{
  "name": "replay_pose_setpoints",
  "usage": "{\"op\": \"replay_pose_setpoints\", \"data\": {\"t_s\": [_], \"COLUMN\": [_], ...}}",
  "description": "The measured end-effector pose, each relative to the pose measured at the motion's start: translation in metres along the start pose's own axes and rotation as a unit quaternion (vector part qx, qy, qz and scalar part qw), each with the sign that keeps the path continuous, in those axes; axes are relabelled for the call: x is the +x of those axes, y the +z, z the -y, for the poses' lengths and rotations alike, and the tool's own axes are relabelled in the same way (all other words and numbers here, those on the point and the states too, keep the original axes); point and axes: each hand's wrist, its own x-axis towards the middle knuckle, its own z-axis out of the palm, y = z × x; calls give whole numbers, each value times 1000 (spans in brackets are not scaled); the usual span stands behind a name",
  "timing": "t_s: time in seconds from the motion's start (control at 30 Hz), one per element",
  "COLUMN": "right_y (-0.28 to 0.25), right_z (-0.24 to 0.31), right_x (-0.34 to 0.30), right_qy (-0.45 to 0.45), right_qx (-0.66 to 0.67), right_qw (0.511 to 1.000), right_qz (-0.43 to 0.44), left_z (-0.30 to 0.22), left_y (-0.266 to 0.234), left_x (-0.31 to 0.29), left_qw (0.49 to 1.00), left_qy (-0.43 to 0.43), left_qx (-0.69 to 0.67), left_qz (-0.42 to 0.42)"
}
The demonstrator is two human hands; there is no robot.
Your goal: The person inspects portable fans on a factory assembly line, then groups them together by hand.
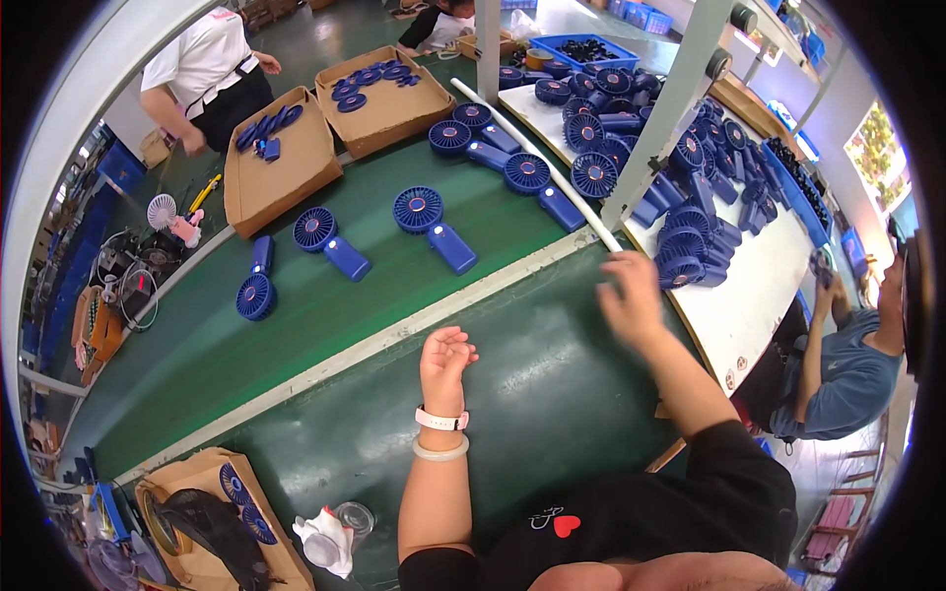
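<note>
My left hand [447, 361] is raised above the green bench top [394, 443], its fingers loosely curled in and nothing visible in them. A pink-banded watch [440, 420] and a pale bangle [440, 450] circle that wrist. My right hand [631, 298], slightly blurred, hovers by the lower end of a white rail [552, 172], fingers apart and holding nothing I can see. Just right of it, blue handheld fans [683, 246] are stacked on a white table [734, 310]. Beyond my hands, more blue handheld fans [434, 229] lie spaced out on a green conveyor belt [374, 286].
Two cardboard trays [281, 187] with fan parts stand past the belt. A grey post [655, 148] rises beside the fan pile. At lower left are a cardboard box [271, 537] and a clear cup [355, 517]. One co-worker [838, 364] is at the right; others are across.
</note>
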Motion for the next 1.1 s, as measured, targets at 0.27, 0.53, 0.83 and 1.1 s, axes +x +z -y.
{"op": "replay_pose_setpoints", "data": {"t_s": [0.27,0.53,0.83,1.1], "right_y": [149,146,73,125], "right_z": [62,70,83,-20], "right_x": [70,81,31,92], "right_qy": [46,318,206,82], "right_qx": [130,712,584,-35], "right_qw": [981,531,580,993], "right_qz": [135,330,528,79], "left_z": [-6,-5,-5,-6], "left_y": [-4,-4,3,2], "left_x": [1,1,-2,-4], "left_qw": [992,994,989,990], "left_qy": [10,5,-16,-37], "left_qx": [-117,-102,-98,-126], "left_qz": [43,44,105,59]}}
